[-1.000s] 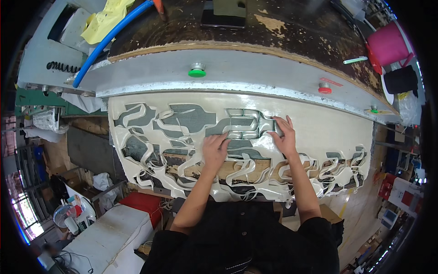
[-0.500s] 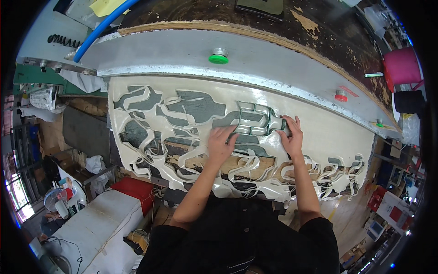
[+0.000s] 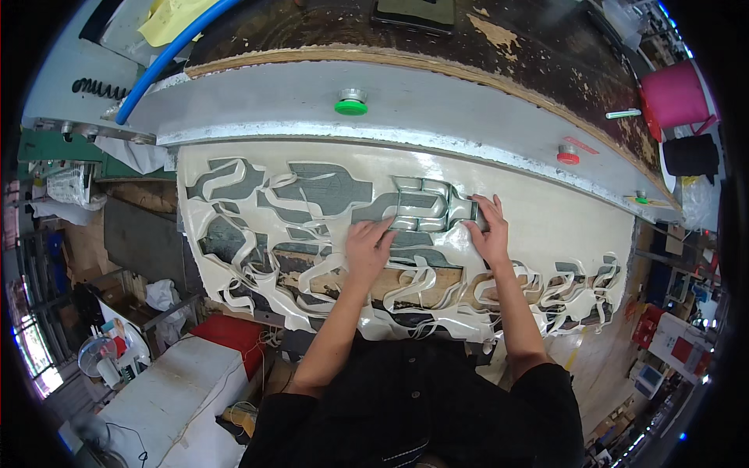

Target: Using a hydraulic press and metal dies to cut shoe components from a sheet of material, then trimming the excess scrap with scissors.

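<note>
A metal cutting die (image 3: 449, 206) with thin curved walls lies on a cream sheet (image 3: 546, 214) riddled with cut-out openings. My left hand (image 3: 368, 249) is at the die's lower left corner, index finger and thumb against its edge. Around the narrow right end of the die, my right hand (image 3: 489, 232) has its thumb on the near side and its fingers on the far side. Grey-green backing (image 3: 328, 193) shows through the openings beside the die. Looped cream offcut strips (image 3: 417, 288) are tangled along the sheet's near edge.
Beyond the sheet runs a grey machine beam (image 3: 257, 101) with a green button (image 3: 351, 102) and a red button (image 3: 568, 154). A blue hose (image 3: 160, 62) curves at the far left. A white-topped cabinet (image 3: 175, 382) and a fan (image 3: 97, 355) stand at the lower left.
The whole view has shifted slightly, with the beam appearing a little lower and further left. Both hands stay at the die, which shows no clear movement on the sheet.
</note>
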The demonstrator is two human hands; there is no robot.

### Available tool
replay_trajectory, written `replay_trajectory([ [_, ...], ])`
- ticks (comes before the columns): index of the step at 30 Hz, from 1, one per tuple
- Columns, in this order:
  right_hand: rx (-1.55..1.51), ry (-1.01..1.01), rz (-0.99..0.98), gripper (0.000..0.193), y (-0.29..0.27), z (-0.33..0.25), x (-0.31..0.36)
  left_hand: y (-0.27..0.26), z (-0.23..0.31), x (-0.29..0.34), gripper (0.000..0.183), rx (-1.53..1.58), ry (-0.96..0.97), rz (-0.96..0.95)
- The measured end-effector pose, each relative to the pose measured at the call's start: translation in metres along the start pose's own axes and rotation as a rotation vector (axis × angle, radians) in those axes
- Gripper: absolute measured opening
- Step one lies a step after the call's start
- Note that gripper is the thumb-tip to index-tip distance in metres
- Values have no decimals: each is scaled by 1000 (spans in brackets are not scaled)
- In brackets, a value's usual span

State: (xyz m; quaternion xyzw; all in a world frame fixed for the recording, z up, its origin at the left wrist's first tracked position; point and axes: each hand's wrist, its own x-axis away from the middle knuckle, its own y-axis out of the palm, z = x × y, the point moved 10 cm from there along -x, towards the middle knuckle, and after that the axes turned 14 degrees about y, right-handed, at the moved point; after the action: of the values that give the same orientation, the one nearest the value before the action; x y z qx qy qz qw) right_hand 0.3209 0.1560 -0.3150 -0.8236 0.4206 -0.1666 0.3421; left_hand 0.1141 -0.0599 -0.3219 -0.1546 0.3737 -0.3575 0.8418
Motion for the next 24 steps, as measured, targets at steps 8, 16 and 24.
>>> replay_trajectory([
  [8,-29,-16,13,53,1,-1,3,-3,-2,5,31,-20,1,9],
  [16,-107,17,194,52,-13,-26,18,-1,-4,-12,39,-13,82,-31],
  [24,70,64,-481,42,43,-54,131,-95,-25,-140,30,392,-107,400],
])
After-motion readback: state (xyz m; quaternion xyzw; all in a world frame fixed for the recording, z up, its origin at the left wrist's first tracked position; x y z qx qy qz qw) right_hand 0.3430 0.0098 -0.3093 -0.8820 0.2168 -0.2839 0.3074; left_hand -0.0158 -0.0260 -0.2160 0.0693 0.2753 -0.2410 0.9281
